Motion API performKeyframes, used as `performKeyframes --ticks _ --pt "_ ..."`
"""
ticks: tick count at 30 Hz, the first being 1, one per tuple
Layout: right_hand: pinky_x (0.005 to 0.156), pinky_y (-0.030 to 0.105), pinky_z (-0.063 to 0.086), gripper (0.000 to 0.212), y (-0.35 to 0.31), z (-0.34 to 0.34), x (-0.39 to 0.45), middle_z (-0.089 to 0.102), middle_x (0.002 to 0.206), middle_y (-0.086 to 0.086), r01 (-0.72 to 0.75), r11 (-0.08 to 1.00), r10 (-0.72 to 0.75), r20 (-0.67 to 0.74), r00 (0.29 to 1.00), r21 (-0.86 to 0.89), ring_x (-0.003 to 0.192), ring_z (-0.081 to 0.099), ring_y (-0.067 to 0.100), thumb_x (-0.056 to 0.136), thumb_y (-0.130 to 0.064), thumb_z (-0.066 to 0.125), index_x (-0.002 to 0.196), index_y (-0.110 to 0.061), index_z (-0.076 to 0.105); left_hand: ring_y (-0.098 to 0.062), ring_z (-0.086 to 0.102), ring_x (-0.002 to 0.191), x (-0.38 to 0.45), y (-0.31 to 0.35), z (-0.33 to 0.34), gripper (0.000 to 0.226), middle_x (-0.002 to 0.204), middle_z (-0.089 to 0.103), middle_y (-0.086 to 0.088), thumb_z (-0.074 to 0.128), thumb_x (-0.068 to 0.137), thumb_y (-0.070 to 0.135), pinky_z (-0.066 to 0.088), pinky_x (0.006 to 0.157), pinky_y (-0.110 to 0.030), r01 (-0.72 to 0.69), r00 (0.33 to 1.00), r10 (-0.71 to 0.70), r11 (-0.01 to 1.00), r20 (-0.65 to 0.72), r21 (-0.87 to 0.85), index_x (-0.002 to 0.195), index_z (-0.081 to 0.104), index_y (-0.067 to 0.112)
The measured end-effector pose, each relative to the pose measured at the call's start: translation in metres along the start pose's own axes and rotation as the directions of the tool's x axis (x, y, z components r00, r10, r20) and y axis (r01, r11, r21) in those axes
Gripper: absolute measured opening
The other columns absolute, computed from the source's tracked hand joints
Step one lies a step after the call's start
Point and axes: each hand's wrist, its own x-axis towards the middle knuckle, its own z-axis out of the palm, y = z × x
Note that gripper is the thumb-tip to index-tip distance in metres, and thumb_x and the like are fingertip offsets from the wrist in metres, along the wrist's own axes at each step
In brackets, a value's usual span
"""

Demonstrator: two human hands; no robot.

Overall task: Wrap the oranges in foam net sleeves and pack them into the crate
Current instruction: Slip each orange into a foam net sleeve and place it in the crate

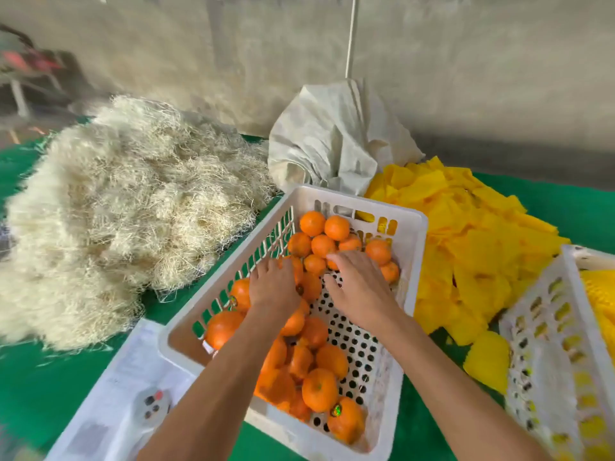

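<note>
Both hands reach into the white crate [382, 207] of oranges [319, 389]: left hand [273, 287] and right hand [357, 284], each grip wide, fingers resting on fruit.

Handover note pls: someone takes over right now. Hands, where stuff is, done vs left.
Left hand: inside the white crate, fingers down among the oranges; whether it grips one cannot be told.
Right hand: also in that crate, fingers spread and relaxed over the far oranges, holding nothing visible.
Oranges: all in this crate are bare, none sleeved.
Yellow foam net sleeves: heaped on the green table to the right of the crate.
Second white crate, far right: yellow netted items inside, so some packing looks done.
Left: take an orange, sleeve it, pack it, repeat.
</note>
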Motion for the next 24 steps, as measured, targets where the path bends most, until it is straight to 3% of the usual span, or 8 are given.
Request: performKeyframes --ticks 3,6,9,11,13,16,21,24 --pt "0.113 0.036 0.033 0.041 -0.001 0.001 -0.002 0.055 0.14 -0.002 -0.011 1.0 0.01 0.015 1.0 0.019 0.133 0.043 0.018 0.105 -0.038 0.048 0.141 -0.019 0.052 -0.041 0.031 0.147 0.002 0.004 -0.002 0.059 0.158 0.034 -0.022 0.055 0.1 0.014 0.03 0.121 -0.048 0.057 0.998 -0.058 0.997 0.017 0.061 0.154 0.031 0.01" --pt "0.111 0.035 0.035 0.039 0.006 -0.012 -0.005 0.057 0.137 -0.002 -0.02 0.998 0.021 -0.011 1.0 0.062 0.131 0.045 0.017 0.104 -0.036 0.05 0.139 -0.019 0.054 -0.038 0.046 0.135 0.002 0.004 -0.01 0.038 0.139 0.057 -0.018 0.057 0.097 0.007 0.043 0.113 -0.045 0.065 0.997 -0.063 0.997 -0.047 0.044 0.135 0.054 0.008" --pt "0.106 0.037 0.039 0.033 0.022 -0.035 -0.004 0.061 0.127 -0.002 -0.055 0.999 0.054 -0.116 0.992 0.001 0.122 0.05 0.02 0.103 -0.035 0.052 0.132 -0.02 0.058 -0.036 0.052 0.127 -0.007 0.015 -0.031 0.02 0.113 0.067 -0.014 0.069 0.095 0.021 0.046 0.108 -0.043 -0.008 0.985 -0.008 0.996 -0.174 -0.094 0.109 0.062 0.008" --pt "0.103 0.039 0.041 0.033 0.041 -0.051 -0.005 0.062 0.126 0.002 -0.133 0.991 0.129 -0.177 0.976 -0.007 0.121 0.053 0.023 0.102 -0.031 0.053 0.131 -0.018 0.059 -0.038 0.057 0.114 -0.017 0.033 -0.049 0.029 0.088 0.061 -0.01 0.077 0.09 0.029 0.046 0.104 -0.045 -0.132 0.962 0.062 0.958 -0.265 -0.256 0.09 0.057 0.009" --pt "0.1 0.039 0.042 0.031 0.064 -0.063 -0.009 0.063 0.126 0.006 -0.216 0.976 0.212 -0.202 0.956 0.0 0.121 0.055 0.026 0.103 -0.025 0.052 0.131 -0.015 0.061 -0.039 0.06 0.102 -0.024 0.059 -0.066 0.037 0.08 0.06 -0.009 0.083 0.085 0.034 0.048 0.097 -0.048 -0.275 0.925 0.115 0.862 -0.363 -0.427 0.089 0.06 0.004" --pt "0.097 0.04 0.046 0.029 0.094 -0.071 -0.023 0.062 0.129 0.005 -0.271 0.963 0.268 -0.177 0.947 0.009 0.119 0.057 0.027 0.104 -0.019 0.047 0.127 -0.014 0.063 -0.028 0.066 0.092 -0.026 0.112 -0.087 0.048 0.095 0.073 -0.011 0.086 0.081 0.037 0.055 0.084 -0.046 -0.448 0.869 0.155 0.65 -0.47 -0.614 0.115 0.071 0.007" --pt "0.071 0.045 0.052 0.036 0.142 -0.051 -0.034 0.055 0.134 0.016 -0.395 0.917 0.396 -0.258 0.881 0.057 0.105 0.063 0.038 0.101 -0.016 0.05 0.136 -0.006 0.054 -0.01 0.063 0.112 -0.022 0.198 -0.085 0.067 0.121 0.072 0.0 0.088 0.078 0.043 0.049 0.097 -0.024 -0.465 0.881 0.097 0.349 -0.462 -0.813 0.135 0.066 0.015" --pt "0.1 0.044 0.045 0.055 0.176 -0.022 -0.034 0.04 0.154 0.012 -0.509 0.86 0.507 -0.052 0.86 -0.026 0.134 0.045 0.034 0.102 -0.018 0.048 0.155 -0.011 0.033 0.0 0.06 0.114 -0.028 0.225 -0.059 0.063 0.123 0.068 0.01 0.087 0.08 0.038 0.053 0.093 -0.021 -0.43 0.903 0.087 0.128 -0.421 -0.894 0.137 0.065 0.02"
